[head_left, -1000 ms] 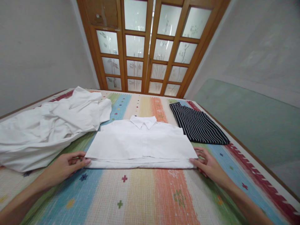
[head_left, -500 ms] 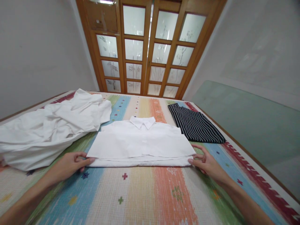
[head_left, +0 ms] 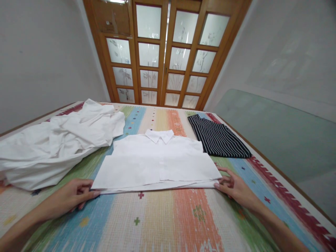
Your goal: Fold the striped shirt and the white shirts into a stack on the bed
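A white collared shirt (head_left: 157, 164) lies folded in front of me, its collar pointing away and its layered lower edge toward me. At its near left corner, my left hand (head_left: 78, 193) pinches the fabric between thumb and fingers. My right hand (head_left: 229, 182) grips the near right corner the same way, thumb below and fingers curled behind the edge. The near edge is slanted, a little lower at the left, and the lower layer shows mostly toward the right.
Crumpled white cloth (head_left: 57, 143) lies on the left. A folded black garment with white stripes (head_left: 219, 136) rests at the right. Beneath everything is a multicoloured striped cover (head_left: 157, 224). Wood-framed glass doors (head_left: 162, 52) stand beyond, and a pale green panel (head_left: 278, 133) borders the right side.
Both hands have drawn the shirt's near edge toward me and slightly apart, the left one more. The top layer now covers more of the lower one at the left.
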{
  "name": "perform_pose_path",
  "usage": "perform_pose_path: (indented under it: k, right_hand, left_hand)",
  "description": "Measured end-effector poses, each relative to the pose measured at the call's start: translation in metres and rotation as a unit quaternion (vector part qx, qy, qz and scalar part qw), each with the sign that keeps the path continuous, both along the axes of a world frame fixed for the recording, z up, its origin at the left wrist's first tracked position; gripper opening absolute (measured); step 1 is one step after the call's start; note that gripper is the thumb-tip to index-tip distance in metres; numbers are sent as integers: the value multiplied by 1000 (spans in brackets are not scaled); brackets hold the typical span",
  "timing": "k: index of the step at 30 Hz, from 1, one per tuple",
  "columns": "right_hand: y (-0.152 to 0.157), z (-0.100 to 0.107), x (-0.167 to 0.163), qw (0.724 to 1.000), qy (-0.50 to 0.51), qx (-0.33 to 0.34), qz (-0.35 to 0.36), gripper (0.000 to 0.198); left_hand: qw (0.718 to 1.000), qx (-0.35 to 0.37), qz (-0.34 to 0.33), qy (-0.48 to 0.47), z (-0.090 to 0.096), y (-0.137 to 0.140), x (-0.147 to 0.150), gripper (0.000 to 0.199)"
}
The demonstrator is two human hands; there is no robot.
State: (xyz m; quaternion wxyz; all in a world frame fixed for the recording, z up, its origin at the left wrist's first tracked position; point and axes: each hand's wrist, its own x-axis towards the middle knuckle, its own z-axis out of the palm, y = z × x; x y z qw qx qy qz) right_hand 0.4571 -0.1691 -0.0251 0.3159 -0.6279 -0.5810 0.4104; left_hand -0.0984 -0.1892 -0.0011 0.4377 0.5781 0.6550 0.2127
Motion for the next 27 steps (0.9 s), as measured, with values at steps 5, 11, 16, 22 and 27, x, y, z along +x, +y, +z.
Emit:
perform_pose_path:
  k: [5,11,16,22,27]
  right_hand:
    - [2,1,-3,993,-60,95,-25,73]
    - [21,10,-4,976,-135,163,43,45]
    - [43,10,-2,984,-68,154,62,46]
    - [68,9,-1,995,19,94,41,38]
    - [84,13,-9,994,92,55,-1,48]
  left_hand:
    - [993,97,-2,70,-5,6,-3,33]
    - [939,312,4,145,-3,16,-3,55]
    - [921,350,-33,166,1,29,8,42]
    - [963,246,4,114,17,53,12,35]
    - [986,139,90,22,33,59,27,46]
